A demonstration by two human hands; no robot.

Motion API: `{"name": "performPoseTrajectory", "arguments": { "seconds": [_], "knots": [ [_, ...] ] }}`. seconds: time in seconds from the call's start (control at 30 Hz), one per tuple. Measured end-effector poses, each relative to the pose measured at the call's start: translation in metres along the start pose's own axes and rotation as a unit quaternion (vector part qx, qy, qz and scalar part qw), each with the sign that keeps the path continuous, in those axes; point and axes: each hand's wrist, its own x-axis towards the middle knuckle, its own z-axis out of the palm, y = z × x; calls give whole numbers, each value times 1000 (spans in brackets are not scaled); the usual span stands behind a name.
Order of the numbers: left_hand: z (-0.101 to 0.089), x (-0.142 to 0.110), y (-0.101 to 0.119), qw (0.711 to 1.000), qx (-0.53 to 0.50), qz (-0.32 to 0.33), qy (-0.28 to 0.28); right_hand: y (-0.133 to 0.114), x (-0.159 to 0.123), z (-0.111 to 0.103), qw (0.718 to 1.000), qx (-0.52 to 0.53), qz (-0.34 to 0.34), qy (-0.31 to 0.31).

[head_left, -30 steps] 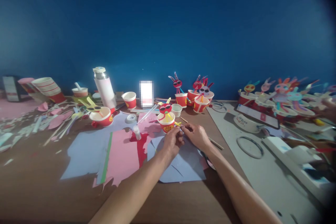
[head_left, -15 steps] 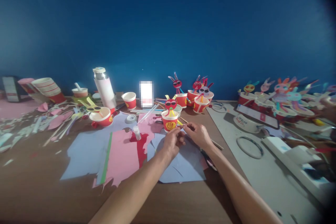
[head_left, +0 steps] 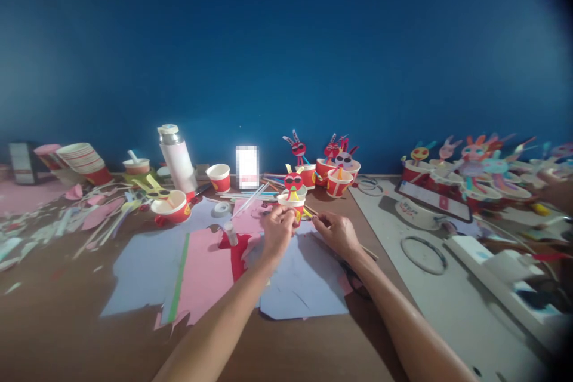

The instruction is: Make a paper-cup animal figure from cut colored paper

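Note:
A small red-and-white paper cup [head_left: 296, 203] stands in front of me, with a red paper figure [head_left: 293, 181] with dark eyes and yellow ears rising from it. My left hand [head_left: 278, 231] is closed at the cup's front left side, fingers curled against it and covering much of its print. Just right of the cup, my right hand [head_left: 336, 234] is pinched on the end of a short yellow strip [head_left: 308, 212]. Whether the strip's far end is joined to the cup is too small to tell. A light blue paper sheet [head_left: 304, 286] lies under both hands.
A glue bottle [head_left: 230, 233], tape roll [head_left: 221, 209] and pink paper [head_left: 203, 274] lie left. Behind are a thermos [head_left: 176, 158] and decorated cups [head_left: 339, 182]. Scissors [head_left: 356, 280] lie by my right forearm; a power strip [head_left: 487, 268] and phone [head_left: 434, 200] lie right.
My left hand has moved left and up, away from my right fingertips, onto the cup's front left. My right hand stays by the yellow strip. The view has shifted slightly.

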Motion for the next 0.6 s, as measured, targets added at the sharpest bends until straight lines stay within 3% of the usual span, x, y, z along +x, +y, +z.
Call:
{"name": "performPoseTrajectory", "arguments": {
  "seconds": [0.1, 0.2, 0.4, 0.6],
  "knots": [
    [-16, 2, -1, 996, 50, 37, 58, 1, 0, 0, 1000, 3, -1, -1],
    [-31, -2, -11, 990, 98, 57, 80, 0, -1, 1, 1000, 9, 0, -2],
    [-35, -3, -24, 979, 173, 100, 36, -6, -3, 4, 1000, 22, -6, -9],
    [-33, 6, -27, 965, 243, 92, 42, -12, -3, 5, 999, 36, -8, -18]
  ]
}}
